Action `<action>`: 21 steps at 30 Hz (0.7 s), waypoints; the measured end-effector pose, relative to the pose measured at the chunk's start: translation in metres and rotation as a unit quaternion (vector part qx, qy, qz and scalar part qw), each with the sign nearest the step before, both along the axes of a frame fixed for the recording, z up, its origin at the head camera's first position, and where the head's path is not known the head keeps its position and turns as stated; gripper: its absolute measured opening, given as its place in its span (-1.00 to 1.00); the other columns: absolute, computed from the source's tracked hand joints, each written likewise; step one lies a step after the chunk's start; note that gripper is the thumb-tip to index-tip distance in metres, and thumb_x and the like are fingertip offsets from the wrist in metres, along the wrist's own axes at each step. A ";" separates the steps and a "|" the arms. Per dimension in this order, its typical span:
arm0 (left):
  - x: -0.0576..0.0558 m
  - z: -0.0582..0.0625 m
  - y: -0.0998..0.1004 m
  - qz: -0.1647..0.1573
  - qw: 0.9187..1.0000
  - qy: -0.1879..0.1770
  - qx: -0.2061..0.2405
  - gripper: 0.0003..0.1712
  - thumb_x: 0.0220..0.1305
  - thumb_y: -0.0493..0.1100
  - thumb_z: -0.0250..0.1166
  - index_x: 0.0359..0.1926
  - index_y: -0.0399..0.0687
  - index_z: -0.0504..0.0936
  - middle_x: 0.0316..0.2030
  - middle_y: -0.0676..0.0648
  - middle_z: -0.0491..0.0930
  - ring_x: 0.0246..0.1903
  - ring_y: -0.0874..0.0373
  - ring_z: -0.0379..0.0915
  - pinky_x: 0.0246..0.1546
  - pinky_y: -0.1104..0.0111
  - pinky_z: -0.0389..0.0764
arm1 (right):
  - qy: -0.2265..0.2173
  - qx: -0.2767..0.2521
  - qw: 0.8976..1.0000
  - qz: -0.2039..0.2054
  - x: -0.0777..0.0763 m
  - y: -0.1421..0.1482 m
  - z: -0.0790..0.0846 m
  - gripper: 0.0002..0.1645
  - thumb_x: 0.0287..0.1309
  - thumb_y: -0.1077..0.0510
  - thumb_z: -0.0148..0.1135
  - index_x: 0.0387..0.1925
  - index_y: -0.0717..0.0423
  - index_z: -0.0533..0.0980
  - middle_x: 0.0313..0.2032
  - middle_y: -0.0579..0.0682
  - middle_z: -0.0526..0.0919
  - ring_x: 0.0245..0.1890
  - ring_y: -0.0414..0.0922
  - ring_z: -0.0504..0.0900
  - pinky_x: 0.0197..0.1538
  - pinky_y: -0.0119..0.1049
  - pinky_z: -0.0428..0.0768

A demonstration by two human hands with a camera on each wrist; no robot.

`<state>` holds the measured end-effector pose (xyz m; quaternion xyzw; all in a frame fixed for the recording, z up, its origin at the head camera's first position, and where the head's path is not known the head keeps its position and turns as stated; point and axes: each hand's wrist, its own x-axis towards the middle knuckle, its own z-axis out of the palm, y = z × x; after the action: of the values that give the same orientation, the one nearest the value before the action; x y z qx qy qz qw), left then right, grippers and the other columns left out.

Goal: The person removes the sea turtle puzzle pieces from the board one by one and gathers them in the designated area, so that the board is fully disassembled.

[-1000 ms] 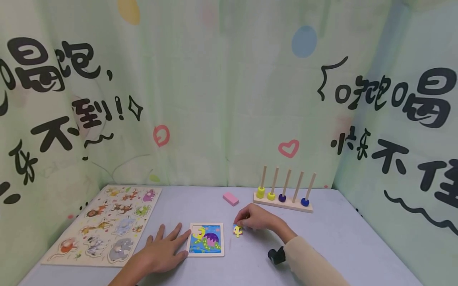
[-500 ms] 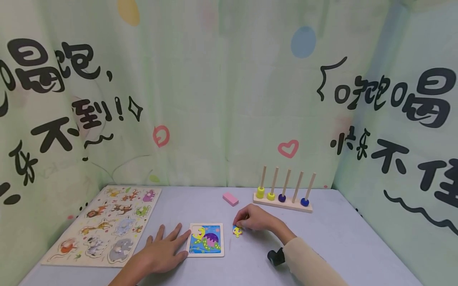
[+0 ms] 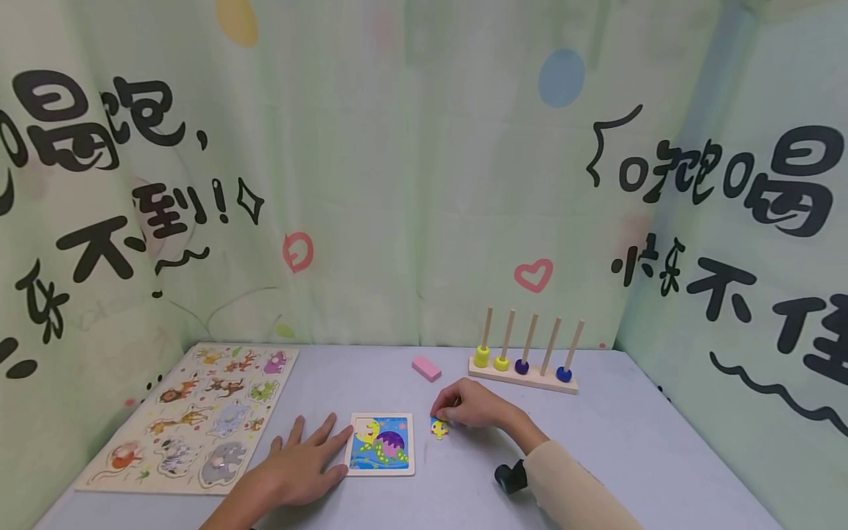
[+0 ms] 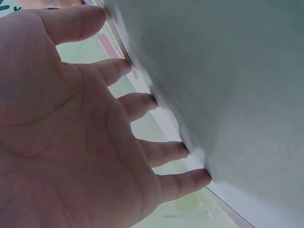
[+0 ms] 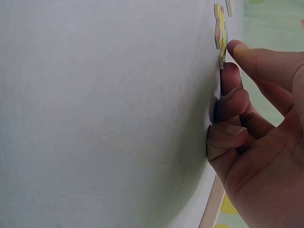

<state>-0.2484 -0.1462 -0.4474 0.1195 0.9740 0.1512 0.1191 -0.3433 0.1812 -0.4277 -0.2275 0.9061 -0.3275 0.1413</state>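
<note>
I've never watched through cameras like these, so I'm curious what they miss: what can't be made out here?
Head view: the far part of the jigsaw piece, covered by the right hand.
Head view: bits of the left edge of the turtle puzzle, behind the left hand.
Head view: the left forearm, cut off by the bottom edge.
Right wrist view: the jigsaw piece's full picture, seen nearly edge-on.

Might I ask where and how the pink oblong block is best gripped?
Probably mid-length across its two long sides, from above: the pink oblong block lies flat on the pale table, longer than wide, nothing touching it. The right hand is nearer, though it pinches a yellow-and-blue jigsaw piece.
</note>
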 end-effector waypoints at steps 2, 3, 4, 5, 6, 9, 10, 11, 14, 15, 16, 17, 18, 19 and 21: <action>-0.002 -0.004 -0.001 -0.003 1.000 -0.001 0.000 -0.23 0.48 0.38 0.12 0.62 0.36 0.30 0.68 -0.12 0.13 0.61 -0.62 -0.19 0.42 -0.64 -0.07 | 0.000 0.001 1.000 0.001 0.000 0.000 0.000 -0.88 0.40 0.19 0.35 -0.15 0.03 0.78 -0.21 -0.08 0.81 -0.23 -0.14 0.58 -0.14 -0.31 0.56; -0.003 -0.004 -0.002 -0.003 1.000 0.000 -0.002 -0.22 0.48 0.37 0.13 0.61 0.35 0.31 0.68 -0.13 0.14 0.61 -0.62 -0.19 0.41 -0.64 -0.07 | 0.000 0.001 1.000 0.002 0.000 0.000 0.000 -0.88 0.40 0.19 0.35 -0.15 0.03 0.78 -0.20 -0.08 0.81 -0.23 -0.14 0.58 -0.14 -0.31 0.56; -0.003 -0.004 -0.001 -0.003 1.000 0.001 -0.003 -0.22 0.47 0.36 0.15 0.61 0.33 0.31 0.68 -0.13 0.15 0.60 -0.63 -0.18 0.41 -0.64 -0.07 | -0.001 0.002 1.000 0.002 0.000 0.000 0.000 -0.88 0.40 0.19 0.35 -0.15 0.03 0.78 -0.20 -0.08 0.81 -0.22 -0.15 0.58 -0.14 -0.30 0.55; -0.002 -0.003 -0.001 -0.003 1.000 0.000 -0.005 -0.23 0.48 0.35 0.15 0.61 0.33 0.32 0.68 -0.13 0.15 0.61 -0.63 -0.18 0.41 -0.64 -0.06 | -0.001 0.003 1.000 0.002 -0.001 0.001 0.000 -0.87 0.41 0.19 0.34 -0.15 0.02 0.78 -0.20 -0.08 0.81 -0.22 -0.15 0.58 -0.14 -0.30 0.56; -0.003 -0.002 -0.001 -0.001 1.000 -0.003 -0.005 -0.23 0.47 0.33 0.17 0.61 0.32 0.32 0.68 -0.12 0.15 0.61 -0.62 -0.18 0.42 -0.64 -0.06 | -0.002 0.004 1.000 0.001 -0.001 0.001 0.001 -0.87 0.41 0.19 0.34 -0.15 0.02 0.78 -0.20 -0.08 0.81 -0.22 -0.15 0.58 -0.14 -0.31 0.56; 0.000 0.003 0.001 0.002 1.000 -0.007 -0.008 -0.24 0.47 0.29 0.19 0.60 0.28 0.32 0.68 -0.12 0.15 0.61 -0.61 -0.17 0.43 -0.62 -0.04 | 0.000 0.006 1.000 -0.001 -0.003 0.000 0.001 -0.87 0.42 0.18 0.33 -0.14 0.00 0.78 -0.19 -0.09 0.81 -0.21 -0.17 0.58 -0.13 -0.33 0.57; 0.001 0.005 0.001 0.002 1.000 -0.007 -0.009 -0.24 0.48 0.28 0.19 0.60 0.28 0.33 0.68 -0.12 0.15 0.61 -0.61 -0.16 0.43 -0.62 -0.03 | 0.001 0.006 1.000 -0.003 -0.003 0.000 0.001 -0.87 0.42 0.18 0.33 -0.14 0.00 0.78 -0.18 -0.10 0.81 -0.21 -0.17 0.59 -0.13 -0.35 0.57; 0.002 0.007 0.002 0.002 1.000 -0.007 -0.009 -0.24 0.48 0.27 0.19 0.60 0.28 0.33 0.68 -0.12 0.15 0.61 -0.61 -0.16 0.43 -0.62 -0.03 | 0.004 0.005 1.000 -0.004 -0.003 -0.001 0.001 -0.87 0.42 0.18 0.34 -0.14 0.00 0.78 -0.18 -0.10 0.80 -0.21 -0.17 0.59 -0.14 -0.36 0.58; 0.005 0.010 0.003 0.002 1.000 -0.005 -0.008 -0.25 0.48 0.26 0.20 0.60 0.27 0.33 0.67 -0.12 0.16 0.61 -0.61 -0.15 0.44 -0.61 -0.02 | 0.018 0.001 1.000 -0.004 -0.005 -0.003 0.000 -0.87 0.42 0.17 0.34 -0.14 0.01 0.78 -0.19 -0.09 0.80 -0.22 -0.17 0.57 -0.14 -0.38 0.58; 0.005 0.011 0.003 0.002 1.000 0.000 -0.006 -0.24 0.47 0.25 0.21 0.59 0.24 0.34 0.66 -0.13 0.19 0.60 -0.62 -0.13 0.43 -0.61 0.00 | 0.022 -0.002 1.000 -0.004 -0.005 -0.005 0.000 -0.87 0.41 0.17 0.35 -0.13 0.01 0.78 -0.19 -0.08 0.80 -0.23 -0.16 0.57 -0.14 -0.38 0.58; 0.006 0.011 0.003 0.002 1.000 0.000 -0.006 -0.24 0.47 0.25 0.21 0.59 0.23 0.34 0.66 -0.13 0.19 0.60 -0.62 -0.13 0.43 -0.61 0.00 | 0.026 -0.005 1.000 -0.004 -0.005 -0.006 -0.001 -0.87 0.41 0.18 0.35 -0.13 0.02 0.78 -0.19 -0.08 0.80 -0.24 -0.16 0.57 -0.15 -0.39 0.58; 0.006 0.011 0.003 0.003 1.000 0.000 -0.005 -0.24 0.47 0.26 0.21 0.59 0.24 0.34 0.66 -0.12 0.18 0.60 -0.62 -0.13 0.43 -0.61 -0.01 | 0.030 -0.007 1.000 -0.002 -0.005 -0.008 -0.001 -0.87 0.41 0.17 0.35 -0.13 0.03 0.78 -0.19 -0.07 0.80 -0.24 -0.16 0.57 -0.15 -0.40 0.58; 0.005 0.011 0.004 0.004 1.000 -0.001 -0.005 -0.24 0.47 0.26 0.22 0.59 0.24 0.35 0.66 -0.12 0.18 0.60 -0.61 -0.13 0.43 -0.61 -0.01 | 0.032 -0.009 0.999 0.000 -0.005 -0.010 -0.001 -0.87 0.41 0.17 0.35 -0.12 0.03 0.78 -0.19 -0.07 0.80 -0.24 -0.16 0.56 -0.15 -0.41 0.57; 0.005 0.011 0.004 0.005 1.000 -0.003 -0.006 -0.24 0.46 0.26 0.22 0.59 0.25 0.35 0.67 -0.12 0.18 0.60 -0.61 -0.14 0.43 -0.61 -0.01 | 0.034 -0.010 0.999 0.003 -0.005 -0.011 -0.001 -0.87 0.41 0.16 0.35 -0.12 0.03 0.78 -0.19 -0.07 0.80 -0.25 -0.16 0.56 -0.16 -0.42 0.56; 0.001 0.004 0.002 0.008 1.000 -0.003 -0.005 -0.24 0.46 0.30 0.21 0.59 0.31 0.35 0.67 -0.10 0.18 0.61 -0.59 -0.14 0.43 -0.61 -0.02 | 0.040 -0.015 0.999 0.006 -0.005 -0.015 -0.002 -0.86 0.41 0.16 0.35 -0.11 0.03 0.78 -0.18 -0.07 0.79 -0.24 -0.16 0.57 -0.16 -0.44 0.56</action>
<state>-0.2471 -0.1443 -0.4432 0.1107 0.9753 0.1478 0.1211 -0.3486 0.1661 -0.4295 -0.2475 0.9047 -0.3310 0.1038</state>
